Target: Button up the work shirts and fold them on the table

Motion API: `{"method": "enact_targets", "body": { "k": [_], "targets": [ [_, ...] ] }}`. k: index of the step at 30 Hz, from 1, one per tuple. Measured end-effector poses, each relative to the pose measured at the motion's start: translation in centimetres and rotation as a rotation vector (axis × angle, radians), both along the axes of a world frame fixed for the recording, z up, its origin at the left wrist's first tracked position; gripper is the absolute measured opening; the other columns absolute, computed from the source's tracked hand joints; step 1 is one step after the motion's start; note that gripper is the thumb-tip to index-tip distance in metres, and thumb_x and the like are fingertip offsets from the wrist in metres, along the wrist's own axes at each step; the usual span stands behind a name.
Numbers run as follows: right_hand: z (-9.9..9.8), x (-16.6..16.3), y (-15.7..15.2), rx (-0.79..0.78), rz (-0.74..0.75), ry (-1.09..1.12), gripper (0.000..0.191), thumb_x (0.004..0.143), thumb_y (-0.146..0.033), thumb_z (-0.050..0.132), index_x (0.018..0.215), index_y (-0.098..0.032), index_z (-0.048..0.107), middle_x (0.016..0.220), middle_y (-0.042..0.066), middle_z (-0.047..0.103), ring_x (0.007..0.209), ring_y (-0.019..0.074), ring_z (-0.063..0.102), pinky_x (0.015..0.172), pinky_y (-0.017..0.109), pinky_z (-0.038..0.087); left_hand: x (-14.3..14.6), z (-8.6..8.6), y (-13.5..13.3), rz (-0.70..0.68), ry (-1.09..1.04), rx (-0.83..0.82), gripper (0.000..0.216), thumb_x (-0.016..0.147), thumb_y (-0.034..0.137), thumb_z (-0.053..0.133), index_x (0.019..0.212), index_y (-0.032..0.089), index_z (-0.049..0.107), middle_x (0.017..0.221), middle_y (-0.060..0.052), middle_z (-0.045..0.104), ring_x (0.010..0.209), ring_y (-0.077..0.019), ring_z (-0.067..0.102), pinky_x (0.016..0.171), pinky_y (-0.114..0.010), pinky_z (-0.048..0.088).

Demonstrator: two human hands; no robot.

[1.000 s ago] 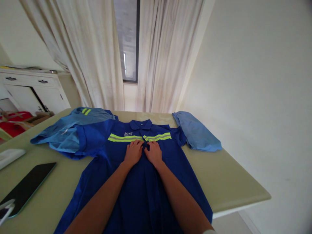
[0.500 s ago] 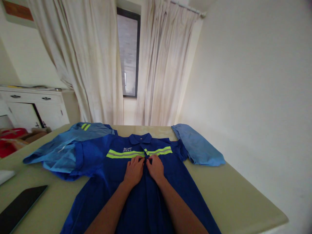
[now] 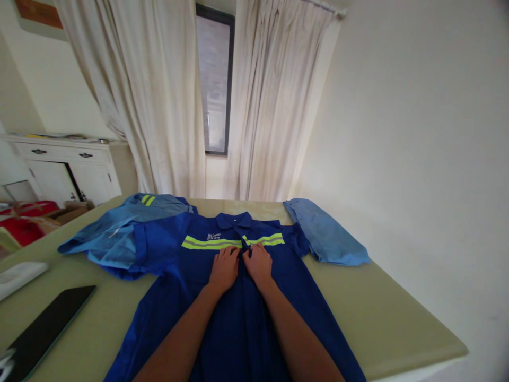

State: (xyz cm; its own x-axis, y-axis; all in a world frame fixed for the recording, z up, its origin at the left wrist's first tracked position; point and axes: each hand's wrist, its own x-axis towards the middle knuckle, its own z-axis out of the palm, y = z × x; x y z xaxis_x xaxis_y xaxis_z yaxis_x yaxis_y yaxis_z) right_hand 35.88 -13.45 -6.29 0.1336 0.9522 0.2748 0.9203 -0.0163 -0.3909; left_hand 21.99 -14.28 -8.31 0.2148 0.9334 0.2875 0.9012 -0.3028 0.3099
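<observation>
Nothing I can actually read from here: the pale lettering at eleven o'clock on the blue shirt, across its chest, blurs out, and the tiny tag at twelve, inside the collar, is too small.

Two bare hands, narrow bare wrists and long bare forearms, tapered in shape, widest nearest the camera.

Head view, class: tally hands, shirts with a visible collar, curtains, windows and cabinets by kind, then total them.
Left hand and right hand: 2
Dark blue shirt: 1
Left curtain and right curtain: 2
Dark-framed window: 1
White cabinet: 1
Total: 7
</observation>
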Motion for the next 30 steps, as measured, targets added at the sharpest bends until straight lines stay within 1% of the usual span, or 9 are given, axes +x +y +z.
{"method": "enact_targets", "body": {
  "k": [2,5,8,10,13,19,22,25,30],
  "targets": [
    [0.2,0.0,0.0,0.002,0.005,0.022,0.022,0.096,-0.028,0.052,0.093,-0.019,0.072,0.111,0.010,0.071,0.086,0.0190,0.069,0.073,0.027,0.045,0.0,0.0,0.0,0.018,0.027,0.003,0.042,0.100,0.021,0.044,0.138,0.022,0.060,0.147,-0.012,0.056,0.131,-0.0286,0.051,0.103,-0.045,0.043],
    [0.1,0.3,0.3,0.012,0.079,0.104,0.023,0.095,-0.025,0.053,0.087,-0.019,0.073,0.102,0.007,0.072,0.088,0.0183,0.068,0.075,0.025,0.045,-0.1,-0.1,0.1,-0.017,0.022,0.000,0.039,0.100,0.022,0.043,0.135,0.021,0.061,0.144,-0.011,0.059,0.129,-0.0295,0.052,0.103,-0.048,0.042],
    [-0.4,0.7,0.8,0.035,0.189,0.204,0.016,0.092,-0.025,0.060,0.087,-0.020,0.074,0.098,0.004,0.072,0.088,0.0161,0.067,0.079,0.023,0.046,-0.3,0.0,0.4,-0.030,-0.037,-0.018,0.038,0.099,0.021,0.046,0.132,0.024,0.062,0.139,-0.009,0.064,0.125,-0.0275,0.055,0.101,-0.046,0.043],
    [-0.8,0.9,1.1,0.027,0.234,0.235,0.009,0.088,-0.023,0.065,0.087,-0.020,0.074,0.099,0.003,0.072,0.090,0.0159,0.066,0.082,0.023,0.046,-0.5,0.1,0.6,-0.029,-0.078,-0.040,0.037,0.098,0.020,0.048,0.131,0.025,0.063,0.137,-0.008,0.066,0.123,-0.0264,0.056,0.101,-0.045,0.043],
    [-1.2,1.0,1.3,0.006,0.219,0.228,0.005,0.084,-0.020,0.069,0.086,-0.020,0.074,0.102,0.005,0.072,0.094,0.0176,0.066,0.084,0.024,0.047,-0.6,0.2,0.7,-0.038,-0.122,-0.057,0.037,0.097,0.019,0.049,0.129,0.025,0.065,0.135,-0.007,0.067,0.124,-0.0257,0.057,0.102,-0.044,0.044],
    [-1.7,1.0,1.4,0.059,0.137,0.230,0.014,0.091,-0.021,0.062,0.099,-0.017,0.072,0.105,0.007,0.072,0.099,0.0189,0.066,0.087,0.026,0.046,-0.6,0.3,0.6,-0.066,-0.172,-0.035,0.038,0.096,0.016,0.049,0.129,0.024,0.067,0.132,-0.007,0.070,0.122,-0.0241,0.060,0.102,-0.043,0.046],
    [-1.7,0.9,1.5,0.071,0.110,0.213,0.015,0.093,-0.021,0.060,0.102,-0.017,0.071,0.108,0.008,0.071,0.102,0.0192,0.065,0.089,0.026,0.046,-0.6,0.4,0.6,-0.131,-0.149,-0.027,0.038,0.096,0.014,0.047,0.123,0.024,0.072,0.133,-0.006,0.070,0.119,-0.0239,0.061,0.101,-0.042,0.047],
    [-1.6,0.8,1.4,0.046,0.128,0.191,0.014,0.093,-0.022,0.061,0.102,-0.019,0.071,0.111,0.006,0.070,0.101,0.0184,0.065,0.085,0.025,0.046,-0.6,0.4,0.7,-0.200,-0.105,-0.023,0.037,0.094,0.011,0.047,0.112,0.024,0.077,0.135,-0.005,0.068,0.118,-0.0243,0.061,0.102,-0.042,0.049],
    [-1.4,0.9,1.3,0.014,0.174,0.209,0.012,0.092,-0.023,0.063,0.099,-0.020,0.072,0.107,0.004,0.072,0.094,0.0168,0.066,0.082,0.025,0.046,-0.6,-0.1,1.0,-0.246,-0.174,0.002,0.041,0.091,0.006,0.046,0.113,0.021,0.077,0.130,-0.007,0.071,0.119,-0.0222,0.063,0.109,-0.039,0.049]
  ]
}}
